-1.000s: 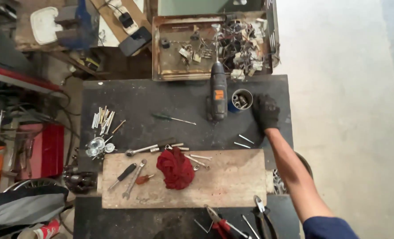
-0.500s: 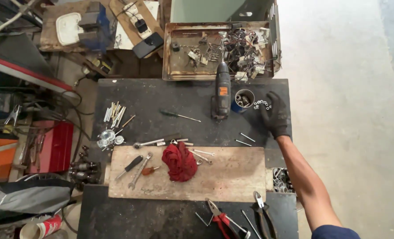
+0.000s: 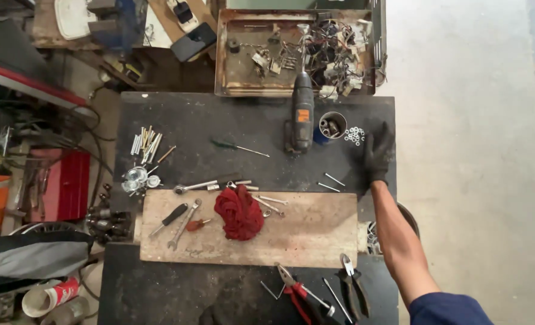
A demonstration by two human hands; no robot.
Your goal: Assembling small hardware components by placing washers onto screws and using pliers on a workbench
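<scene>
My black-gloved right hand (image 3: pixel 377 155) rests on the dark counter (image 3: pixel 219 126), fingers (image 3: pixel 380 135) spread, beside small silver washers (image 3: pixel 354 135).

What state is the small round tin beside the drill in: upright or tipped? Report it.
Upright: the tin shows its open round mouth to the overhead camera, with sockets inside, beside the drill.

workshop: bench (image 3: pixel 189 120) w/ drill (image 3: pixel 303 111), wrenches (image 3: pixel 183 224), pliers (image 3: pixel 300 295).

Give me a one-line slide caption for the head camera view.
Gloved right hand rests on a dark workbench beside small washers, a cordless drill and a red rag.
</scene>
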